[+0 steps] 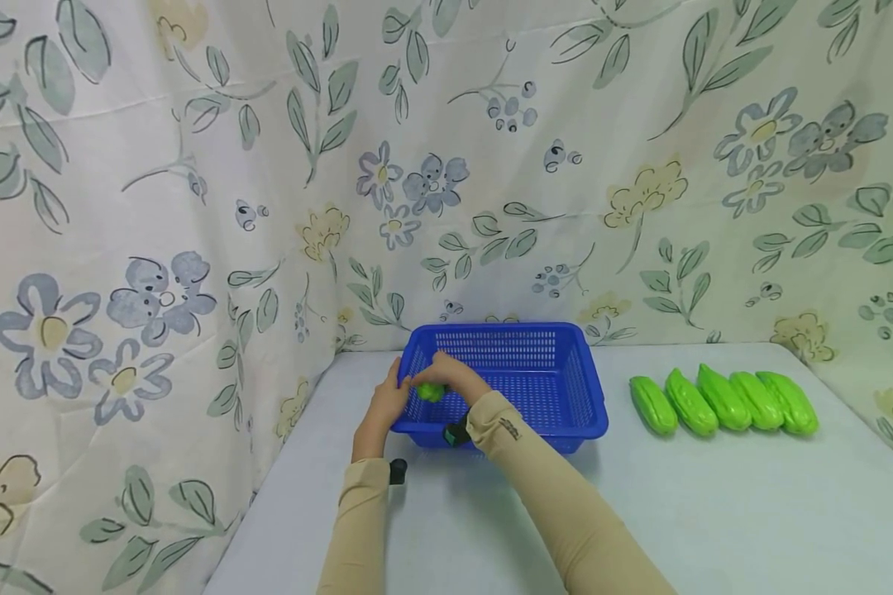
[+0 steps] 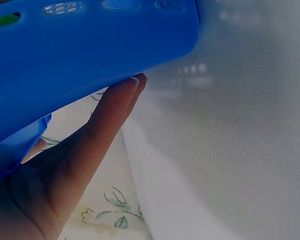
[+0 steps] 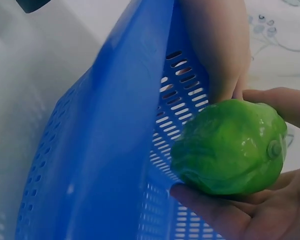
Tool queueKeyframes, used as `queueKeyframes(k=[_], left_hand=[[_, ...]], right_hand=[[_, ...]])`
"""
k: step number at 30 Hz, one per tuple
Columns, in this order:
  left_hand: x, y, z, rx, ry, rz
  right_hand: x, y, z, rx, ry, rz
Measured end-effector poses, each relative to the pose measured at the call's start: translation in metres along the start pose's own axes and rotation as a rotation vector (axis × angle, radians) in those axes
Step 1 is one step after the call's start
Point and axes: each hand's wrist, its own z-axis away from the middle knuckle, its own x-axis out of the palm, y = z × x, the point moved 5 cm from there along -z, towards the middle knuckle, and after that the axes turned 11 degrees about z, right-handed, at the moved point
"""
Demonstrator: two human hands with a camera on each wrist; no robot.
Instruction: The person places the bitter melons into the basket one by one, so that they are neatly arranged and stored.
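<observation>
At the left end of a blue plastic basket [image 1: 491,432], my right hand [image 1: 454,376] reaches over the front rim and grips a lumpy, bright green gourd [image 1: 432,391]. The right wrist view shows this gourd [image 3: 230,147] end-on, its stem stub facing right, between the thumb and fingers of the right hand [image 3: 275,210], near the slotted basket wall [image 3: 177,100]. My left hand [image 1: 389,402] holds the basket's left side by the rim. In the left wrist view, fingers of the left hand [image 2: 80,155] lie against the underside of the blue rim [image 2: 105,55].
Several matching green gourds [image 1: 723,399] lie side by side on the white table [image 1: 714,512], right of the basket. Behind the basket hangs a floral curtain [image 1: 491,273], which also runs along the left side. Dark wrist-camera parts [image 1: 457,432] sit close to the basket's front rim.
</observation>
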Motion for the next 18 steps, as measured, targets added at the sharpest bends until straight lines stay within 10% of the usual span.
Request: queueKeyframes(k=[10,18], left_hand=[[-0.003,0.002,0.001,0.005,0.002,-0.009],[0.000,0.001,0.001,-0.002,0.000,-0.011]], right_hand=[[0.004,-0.008,0.007,-0.003,-0.075,0.069],[0.016,0.011,-0.048,0.026,-0.138,0.195]])
